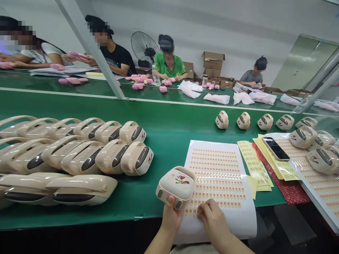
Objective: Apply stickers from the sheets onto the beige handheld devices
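Factory workroom, long green bench (169,121), rows of matching cream devices (137,158), sheet of small stickers (221,169), people (173,65) working opposite (large fan (144,47) behind them), stacked cardboard boxes (213,63).

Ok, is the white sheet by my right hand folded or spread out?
Spread out. The white sheet shows its rows of small ovals, and its near end reaches past the edge of the green table.
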The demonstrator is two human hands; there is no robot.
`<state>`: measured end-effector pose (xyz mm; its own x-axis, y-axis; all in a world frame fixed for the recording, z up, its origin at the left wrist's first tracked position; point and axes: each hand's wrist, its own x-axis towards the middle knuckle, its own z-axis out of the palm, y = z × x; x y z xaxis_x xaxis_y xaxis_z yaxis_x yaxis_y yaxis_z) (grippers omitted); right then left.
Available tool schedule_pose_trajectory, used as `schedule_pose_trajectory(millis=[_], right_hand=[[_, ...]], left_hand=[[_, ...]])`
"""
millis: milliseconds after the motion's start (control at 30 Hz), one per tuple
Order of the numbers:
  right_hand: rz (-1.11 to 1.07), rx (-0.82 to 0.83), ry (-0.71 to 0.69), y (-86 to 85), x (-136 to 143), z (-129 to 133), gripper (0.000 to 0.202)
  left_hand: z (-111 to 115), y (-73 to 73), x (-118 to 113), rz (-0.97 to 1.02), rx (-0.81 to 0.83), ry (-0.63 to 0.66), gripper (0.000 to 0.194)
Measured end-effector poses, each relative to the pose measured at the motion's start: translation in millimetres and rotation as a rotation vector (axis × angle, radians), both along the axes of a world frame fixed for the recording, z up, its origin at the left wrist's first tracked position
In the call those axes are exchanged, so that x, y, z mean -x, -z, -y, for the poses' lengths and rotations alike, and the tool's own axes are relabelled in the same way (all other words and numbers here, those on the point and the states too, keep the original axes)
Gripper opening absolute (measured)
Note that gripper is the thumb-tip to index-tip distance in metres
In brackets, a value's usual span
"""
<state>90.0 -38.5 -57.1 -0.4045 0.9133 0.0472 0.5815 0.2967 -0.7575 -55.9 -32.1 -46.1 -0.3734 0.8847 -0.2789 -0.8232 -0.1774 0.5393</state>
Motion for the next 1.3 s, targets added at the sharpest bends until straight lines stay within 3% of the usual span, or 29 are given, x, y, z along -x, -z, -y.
schedule_pose_trajectory(millis=[133,233,333,467,767,1000,1100,1200,1300], right_hand=[[-0.027,0.186,0.089,-29.0,0.6,-13.7,0.012],[-0.353,0.452,0.137,-51.5,1.8,-24.9,0.006],[-0.68,0.661,0.166,-70.8,7.2,-32.3,0.02],[-0.788,0.623,0.248,-86.2,19.1,-35.4,0.025],[-0.851,0.564,0.367,-82.7,31.0,-30.1,0.02],[-0.761,0.471,0.301,-84.3,28.0,-33.1,0.017],[-0.719,0.409,0.331,-80.3,29.3,-32.4,0.017],[-0.758,0.378,0.36,-72.7,31.1,-33.2,0.022],[-0.829,0.391,0.371,-68.0,25.6,-39.9,0.036]], left_hand=[[1.7,-1.6,0.5,-0.001,-0.039,0.02,0.053],[2.9,-4.2,-1.3,0.066,-0.152,0.082,0.045],[4.3,-6.6,-4.4,0.125,-0.263,0.227,0.047],[6.6,-9.6,-8.3,0.167,-0.299,0.361,0.051],[6.9,-18.2,-14.5,0.196,-0.329,0.355,0.054],[9.0,-17.3,-13.7,0.245,-0.35,0.358,0.051],[8.9,-17.1,-14.0,0.297,-0.447,0.349,0.049],[8.6,-18.7,-13.6,0.317,-0.573,0.389,0.052],[9.0,-20.9,-11.9,0.282,-0.571,0.451,0.056]])
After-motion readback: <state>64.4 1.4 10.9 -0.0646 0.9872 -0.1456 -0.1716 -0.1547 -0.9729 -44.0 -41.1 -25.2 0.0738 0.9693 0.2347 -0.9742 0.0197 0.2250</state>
